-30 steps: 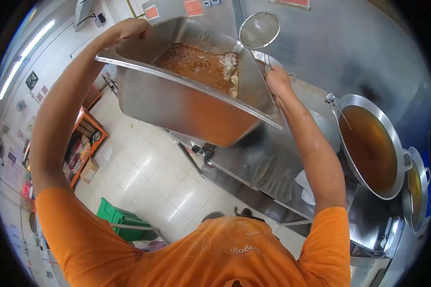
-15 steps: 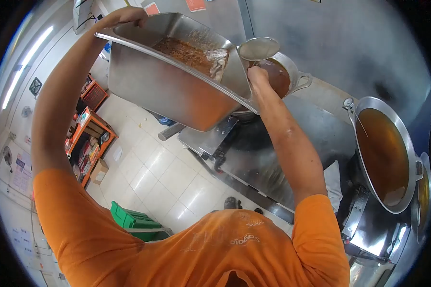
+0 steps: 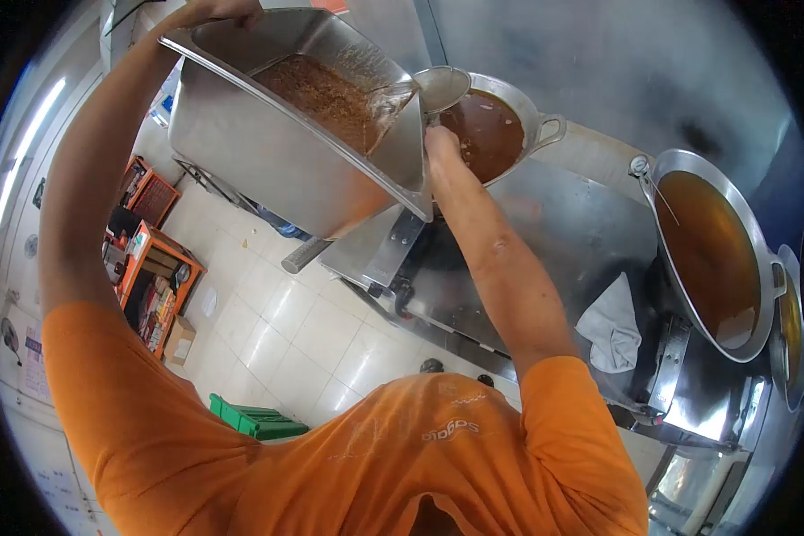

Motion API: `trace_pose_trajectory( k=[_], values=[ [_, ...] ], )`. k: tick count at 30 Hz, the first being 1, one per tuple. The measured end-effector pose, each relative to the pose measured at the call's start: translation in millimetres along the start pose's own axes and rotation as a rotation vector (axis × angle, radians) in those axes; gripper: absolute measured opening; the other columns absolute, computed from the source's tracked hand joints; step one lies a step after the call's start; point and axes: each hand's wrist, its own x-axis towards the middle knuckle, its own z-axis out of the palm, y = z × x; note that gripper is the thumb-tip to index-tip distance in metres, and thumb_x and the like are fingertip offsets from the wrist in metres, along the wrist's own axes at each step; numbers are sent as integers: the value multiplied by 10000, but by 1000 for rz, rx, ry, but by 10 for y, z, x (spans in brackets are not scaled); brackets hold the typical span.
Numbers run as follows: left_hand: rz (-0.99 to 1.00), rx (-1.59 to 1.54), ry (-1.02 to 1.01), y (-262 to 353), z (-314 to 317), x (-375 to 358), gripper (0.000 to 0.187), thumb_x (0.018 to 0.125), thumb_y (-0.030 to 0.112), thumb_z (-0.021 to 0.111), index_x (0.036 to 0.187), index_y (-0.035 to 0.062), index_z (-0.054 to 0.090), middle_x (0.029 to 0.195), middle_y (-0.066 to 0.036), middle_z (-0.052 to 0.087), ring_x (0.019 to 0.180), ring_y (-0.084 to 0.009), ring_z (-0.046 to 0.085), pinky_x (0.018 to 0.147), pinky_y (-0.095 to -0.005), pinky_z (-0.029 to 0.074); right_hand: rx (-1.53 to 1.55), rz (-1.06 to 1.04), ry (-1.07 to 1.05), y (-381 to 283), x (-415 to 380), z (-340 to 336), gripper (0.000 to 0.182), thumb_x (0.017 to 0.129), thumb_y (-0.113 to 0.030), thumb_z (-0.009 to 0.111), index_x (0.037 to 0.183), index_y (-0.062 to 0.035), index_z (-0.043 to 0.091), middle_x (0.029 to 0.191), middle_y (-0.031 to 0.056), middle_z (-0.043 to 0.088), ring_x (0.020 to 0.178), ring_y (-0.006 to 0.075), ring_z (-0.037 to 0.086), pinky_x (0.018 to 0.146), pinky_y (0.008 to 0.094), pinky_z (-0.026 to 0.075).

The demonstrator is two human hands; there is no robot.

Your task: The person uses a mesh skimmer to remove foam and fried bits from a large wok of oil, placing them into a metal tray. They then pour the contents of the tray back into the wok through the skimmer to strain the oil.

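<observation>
A deep rectangular steel pan hangs tilted in front of me, with brown, crumbly-looking wet contents inside. My left hand is closed over its far left rim. At the pan's right end, my right hand is closed at the edge, its fingers mostly hidden. A round mesh strainer sits by that same corner, above the rim of a wok; its handle seems to reach into the pan. Dark brown liquid with pale bits fills the wok.
On the right stands a larger wok of brown liquid, a dial thermometer at its rim. A white cloth lies on the steel stove top. Orange shelves and a green bin stand on the left.
The pan, both hands and the strainer appear further left and slightly higher, partly because the view has shifted. More of the wok's liquid and the white cloth shows.
</observation>
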Motion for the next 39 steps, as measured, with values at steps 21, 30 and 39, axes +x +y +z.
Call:
trace_pose_trajectory(
  k=[21,30,39],
  values=[
    [-1383,-303,383,983,-90,1097,173,663,128,614,788,19,666,673,-73,628,591,-169,569,539,-305,482,138,209,-47,236,-243,-18,292,842,-128,340,919,31,573,886,159,596,750,273,604,696,389,488],
    [-1546,-376,342,1132,-132,1205,170,669,116,623,806,28,670,718,-87,644,596,-158,573,553,-328,487,55,86,-101,471,1,-27,297,809,-107,343,919,50,569,882,180,592,759,283,607,684,400,497],
    [-1021,-215,405,775,-49,715,198,693,132,622,862,39,668,797,-77,655,690,-145,581,625,-302,489,158,151,-101,449,-50,-1,317,821,-80,311,929,51,578,899,183,593,775,285,607,705,387,499]
  ],
)
